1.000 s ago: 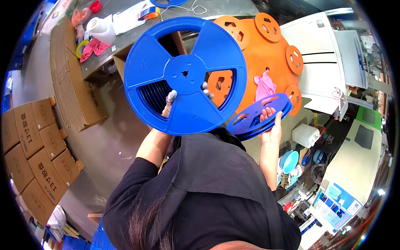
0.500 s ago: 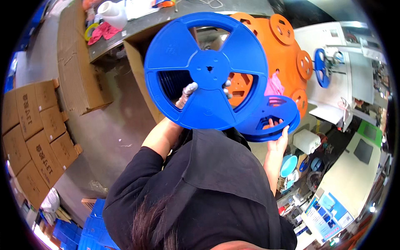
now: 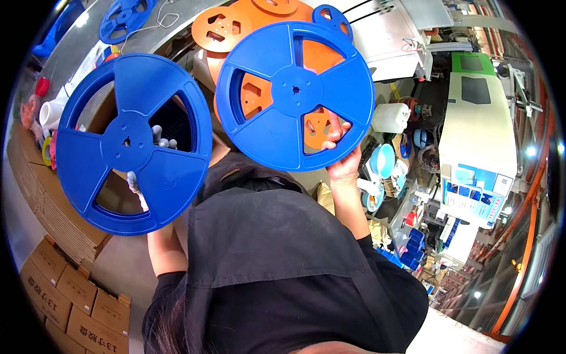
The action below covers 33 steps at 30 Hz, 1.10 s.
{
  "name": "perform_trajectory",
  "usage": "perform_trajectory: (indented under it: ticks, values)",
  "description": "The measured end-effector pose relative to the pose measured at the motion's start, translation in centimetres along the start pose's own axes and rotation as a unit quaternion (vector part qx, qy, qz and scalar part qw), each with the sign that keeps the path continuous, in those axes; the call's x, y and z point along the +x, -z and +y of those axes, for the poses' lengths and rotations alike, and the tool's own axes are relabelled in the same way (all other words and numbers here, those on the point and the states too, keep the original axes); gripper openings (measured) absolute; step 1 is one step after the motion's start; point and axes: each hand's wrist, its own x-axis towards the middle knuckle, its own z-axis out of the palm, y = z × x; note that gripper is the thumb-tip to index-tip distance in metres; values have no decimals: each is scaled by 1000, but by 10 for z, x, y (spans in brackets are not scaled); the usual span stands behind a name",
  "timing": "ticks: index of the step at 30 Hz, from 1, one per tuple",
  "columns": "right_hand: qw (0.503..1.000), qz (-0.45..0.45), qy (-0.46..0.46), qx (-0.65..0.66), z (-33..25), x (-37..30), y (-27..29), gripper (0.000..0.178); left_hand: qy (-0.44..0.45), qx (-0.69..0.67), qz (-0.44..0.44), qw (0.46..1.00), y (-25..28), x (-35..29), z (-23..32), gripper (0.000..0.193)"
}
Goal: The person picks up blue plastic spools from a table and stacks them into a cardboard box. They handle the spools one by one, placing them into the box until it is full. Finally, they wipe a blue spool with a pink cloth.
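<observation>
Two large blue plastic reels with cut-out windows are held up side by side in front of me. My left hand (image 3: 137,192), in a pale glove, grips the left reel (image 3: 171,171) through its windows, with the thumb in one and fingertips showing in another. Something dark with ridges shows through a window there; I cannot make out whether more reels sit behind. My bare right hand (image 3: 342,162) holds the right reel (image 3: 265,133) at its lower right, fingers curled through a window and over the rim. The reels are slightly apart, their broad faces toward me.
Behind the reels stands an orange table-like fixture with orange discs (image 3: 219,28). A grey bench (image 3: 171,29) carries another blue reel (image 3: 124,20). Flattened cardboard (image 3: 44,197) and stacked cartons (image 3: 76,292) lie at left. At right are a white jug (image 3: 390,118), a basin (image 3: 385,159) and a machine (image 3: 474,127).
The left reel has moved left and down, off the one it overlapped. My right hand has raised its reel, now fully visible. The surroundings have shifted as I turned right.
</observation>
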Motion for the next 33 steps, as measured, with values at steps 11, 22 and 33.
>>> perform_trajectory:
  ticks: [11,22,33]
  values:
    - [996,-67,-25,53,6,-1,-4,40,-22,59,-6,998,-3,4,12,87]
    - [991,-66,-27,-111,14,16,-44,44,82,280,147,945,-66,17,-20,54]
    - [795,-218,16,-567,119,17,-131,62,192,155,88,965,-44,34,-90,55]
